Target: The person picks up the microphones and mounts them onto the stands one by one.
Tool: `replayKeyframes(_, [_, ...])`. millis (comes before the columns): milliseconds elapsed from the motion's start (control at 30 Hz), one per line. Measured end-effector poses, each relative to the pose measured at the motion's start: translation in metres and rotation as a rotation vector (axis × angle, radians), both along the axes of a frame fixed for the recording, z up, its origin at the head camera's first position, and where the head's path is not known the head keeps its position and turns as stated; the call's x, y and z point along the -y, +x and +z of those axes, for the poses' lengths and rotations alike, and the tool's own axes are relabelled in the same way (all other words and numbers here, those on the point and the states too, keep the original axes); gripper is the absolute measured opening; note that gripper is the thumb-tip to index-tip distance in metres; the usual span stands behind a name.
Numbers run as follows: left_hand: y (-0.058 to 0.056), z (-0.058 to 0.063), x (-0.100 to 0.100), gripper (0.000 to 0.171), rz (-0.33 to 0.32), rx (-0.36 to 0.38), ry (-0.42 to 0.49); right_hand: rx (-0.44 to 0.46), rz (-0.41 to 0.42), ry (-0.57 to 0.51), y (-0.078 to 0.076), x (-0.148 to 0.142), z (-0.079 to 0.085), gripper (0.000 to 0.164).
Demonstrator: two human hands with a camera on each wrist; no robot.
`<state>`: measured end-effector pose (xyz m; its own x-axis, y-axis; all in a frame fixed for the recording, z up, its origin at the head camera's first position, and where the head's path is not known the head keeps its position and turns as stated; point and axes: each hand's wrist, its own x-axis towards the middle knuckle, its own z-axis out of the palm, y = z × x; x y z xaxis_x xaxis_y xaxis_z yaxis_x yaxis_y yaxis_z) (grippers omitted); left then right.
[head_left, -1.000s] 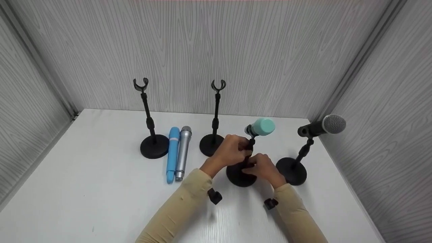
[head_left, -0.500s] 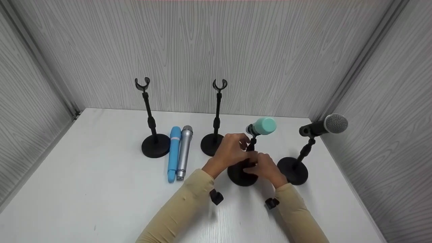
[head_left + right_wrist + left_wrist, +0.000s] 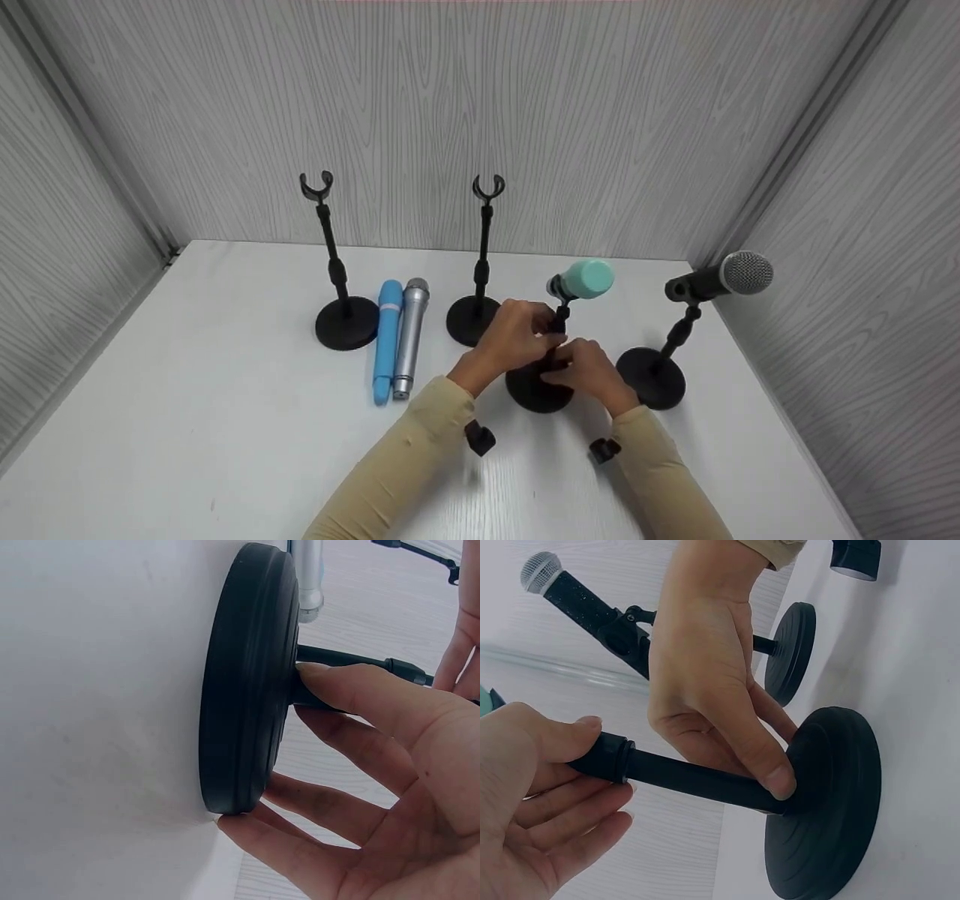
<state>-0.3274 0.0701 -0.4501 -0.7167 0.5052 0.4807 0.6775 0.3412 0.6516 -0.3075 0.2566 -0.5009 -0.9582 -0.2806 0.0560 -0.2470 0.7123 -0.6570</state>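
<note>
In the head view, a black desk microphone stand point(image 3: 535, 397) holds a teal-ended microphone point(image 3: 589, 279) in its clip. My left hand point(image 3: 516, 336) grips the upper part of its pole; the left wrist view has the thumb and fingers around the black collar point(image 3: 609, 757). Lower down, my right hand point(image 3: 589, 373) pinches the pole's foot between thumb and forefinger, just above the round base point(image 3: 244, 682). Another right fingertip point(image 3: 234, 825) meets the base's rim. The base sits on the white table.
Right of the hands, another stand point(image 3: 651, 379) bears a black microphone point(image 3: 705, 285) with a silver mesh head. Two stands with bare clips, one left point(image 3: 346, 324) and one middle point(image 3: 471, 321), rise behind. Between them lie a blue microphone point(image 3: 387, 337) and a silver microphone point(image 3: 409, 337). Grey panels enclose the table.
My left thumb reached right across the pole half a second ago and has now drawn back left around it. The right hand keeps its place at the pole's foot.
</note>
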Motion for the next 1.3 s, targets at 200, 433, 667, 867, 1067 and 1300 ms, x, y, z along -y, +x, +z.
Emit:
replayKeyframes(200, [-0.0007,0.0006,-0.0010,0.008,-0.022,0.023,-0.017,0.009,-0.008,0.013,-0.0018,-0.0004,0.0012,0.011])
replayKeyframes(433, [-0.0030,0.0037,0.0004,0.014,-0.103,0.097,-0.037,0.000,-0.002,0.031,-0.0029,-0.0019,0.0015,0.010])
replayKeyframes(667, [-0.0022,0.0012,0.0014,0.024,-0.063,0.092,0.030,-0.019,-0.023,0.038,-0.0019,-0.0020,0.0009,0.015])
replayKeyframes(867, [-0.0012,0.0004,-0.0008,0.028,0.016,0.038,0.108,-0.017,-0.010,0.032,-0.0017,-0.0030,-0.0008,0.013])
replayKeyframes(1067, [-0.0009,-0.0013,-0.0019,0.026,0.039,0.032,0.071,-0.016,-0.009,0.012,-0.0015,-0.0031,-0.0019,0.014])
replayKeyframes(1300, [0.0000,-0.0052,-0.0016,0.016,-0.006,0.078,0.063,-0.032,0.009,0.022,-0.0022,-0.0014,-0.0027,0.013])
